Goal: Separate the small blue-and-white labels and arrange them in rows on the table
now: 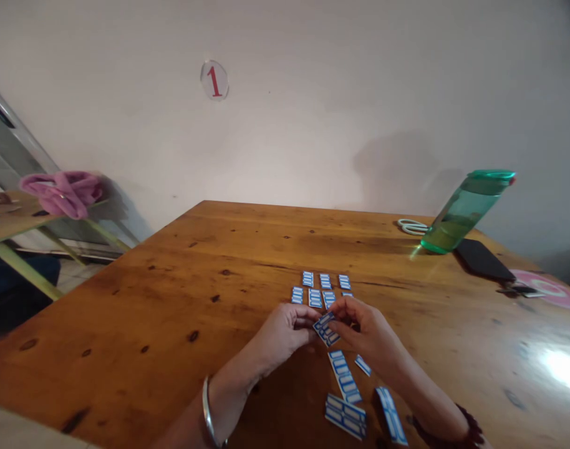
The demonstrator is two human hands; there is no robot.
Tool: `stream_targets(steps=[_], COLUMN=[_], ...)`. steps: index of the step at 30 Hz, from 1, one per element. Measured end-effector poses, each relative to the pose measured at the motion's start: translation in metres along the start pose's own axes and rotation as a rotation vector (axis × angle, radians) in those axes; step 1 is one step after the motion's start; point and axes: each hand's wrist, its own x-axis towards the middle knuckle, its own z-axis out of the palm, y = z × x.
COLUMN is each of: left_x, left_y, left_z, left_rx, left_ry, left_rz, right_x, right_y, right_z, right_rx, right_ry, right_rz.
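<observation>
A small blue-and-white printed piece (325,325), like a sheet of labels, is held up between both hands. My right hand (367,324) pinches its right side, thumb in front. My left hand (285,330) is closed at its left edge, the fingertips partly behind it. Just beyond the hands, several smaller blue-and-white pieces (314,298) lie in two rows, some partly covered by my right hand. Nearer to me are a long strip (345,376), a little piece (362,365) beside it, a wider sheet (345,416) and another strip (390,415) by my right forearm.
On the wooden table (173,274), a green bottle (469,212) stands at the right, near a white coiled cable (412,226), a black phone (484,260) and a pink round mat (554,288). A pink cloth (65,192) lies on another table at left.
</observation>
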Motion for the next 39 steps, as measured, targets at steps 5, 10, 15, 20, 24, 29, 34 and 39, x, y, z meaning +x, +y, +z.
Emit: stream_targets(steps=[5, 10, 15, 20, 24, 29, 34, 39], left_x=[0.000, 0.001, 0.001, 0.000, -0.001, -0.001, 0.000, 0.001], left_y=[0.002, 0.004, 0.004, 0.004, 0.006, 0.004, 0.002, 0.001], left_z=[0.001, 0.000, 0.000, 0.001, 0.002, 0.002, 0.002, 0.005], left_rx=[-0.049, -0.105, -0.108, -0.100, -0.103, -0.052, -0.041, -0.065], left_ry=[0.076, 0.118, 0.143, 0.185, 0.170, 0.124, 0.127, 0.133], left_rz=[0.003, -0.023, -0.011, 0.004, 0.012, 0.023, 0.012, 0.032], right_x=[0.002, 0.002, 0.002, 0.002, 0.001, -0.001, -0.001, 0.000], right_y=[0.002, -0.004, -0.009, -0.008, -0.009, -0.013, -0.012, -0.008], right_z=[0.002, 0.000, -0.004, -0.002, -0.001, -0.001, 0.001, 0.006], right_rx=[0.158, 0.325, 0.347, 0.364, 0.392, 0.413, 0.392, 0.277], right_ry=[0.028, 0.015, 0.034, 0.035, 0.050, 0.064, 0.088, 0.161], right_rz=[0.050, 0.098, 0.117, 0.128, 0.122, 0.119, 0.114, 0.054])
